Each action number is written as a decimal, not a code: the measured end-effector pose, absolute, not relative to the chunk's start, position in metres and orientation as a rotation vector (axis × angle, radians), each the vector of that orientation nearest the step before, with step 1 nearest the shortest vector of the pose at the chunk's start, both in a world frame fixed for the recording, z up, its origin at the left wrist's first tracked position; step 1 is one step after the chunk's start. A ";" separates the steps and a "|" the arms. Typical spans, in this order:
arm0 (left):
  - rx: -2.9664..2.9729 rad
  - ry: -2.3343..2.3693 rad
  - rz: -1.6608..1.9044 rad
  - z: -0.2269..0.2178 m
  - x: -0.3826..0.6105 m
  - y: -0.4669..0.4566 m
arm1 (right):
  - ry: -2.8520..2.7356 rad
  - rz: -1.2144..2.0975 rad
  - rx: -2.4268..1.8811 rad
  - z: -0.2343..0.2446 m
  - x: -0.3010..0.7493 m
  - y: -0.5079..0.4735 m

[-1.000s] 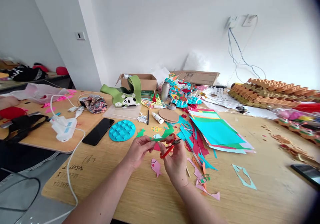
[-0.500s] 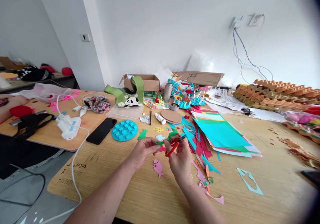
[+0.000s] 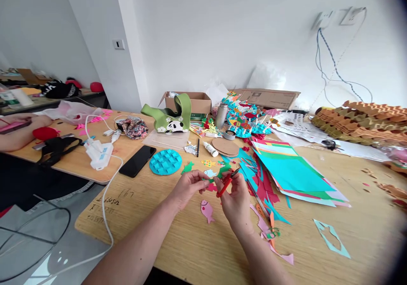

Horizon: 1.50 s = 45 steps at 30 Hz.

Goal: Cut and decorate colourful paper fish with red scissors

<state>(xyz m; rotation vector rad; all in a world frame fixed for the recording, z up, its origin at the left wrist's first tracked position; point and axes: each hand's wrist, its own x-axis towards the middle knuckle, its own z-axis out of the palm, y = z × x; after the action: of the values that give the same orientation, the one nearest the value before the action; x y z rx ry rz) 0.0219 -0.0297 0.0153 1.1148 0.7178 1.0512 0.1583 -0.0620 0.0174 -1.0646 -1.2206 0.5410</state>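
My left hand pinches a small piece of green paper at its fingertips. My right hand holds small red-handled scissors, their metal blades pointing up and to the right, with the tips close to the green paper. Just below my hands, a pink paper fish lies on the wooden table. Small paper cut-outs lie just above them, partly hidden behind my fingers.
Stacked coloured paper sheets and scraps lie right of my hands. A blue woven paper disc, a black phone and a white cable lie left. A co-worker's arm rests on another table.
The whole view has shifted right and slightly tilted as my head turned. A co-worker's arm shows more at the left. My hands stay close together, holding the scissors and green paper.
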 end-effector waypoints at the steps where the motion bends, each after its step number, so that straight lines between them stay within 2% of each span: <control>1: 1.123 0.727 1.050 0.015 0.022 -0.029 | -1.215 0.556 -1.070 0.017 0.158 -0.062; 45: 1.169 0.762 0.953 0.019 0.022 -0.031 | -1.047 0.674 -1.088 0.016 0.162 -0.057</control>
<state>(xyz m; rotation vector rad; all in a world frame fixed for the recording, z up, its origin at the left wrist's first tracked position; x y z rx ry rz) 0.0219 -0.0309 0.0186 1.1692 0.7616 0.9529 0.1622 -0.0566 0.0163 -1.0880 -1.0471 0.6742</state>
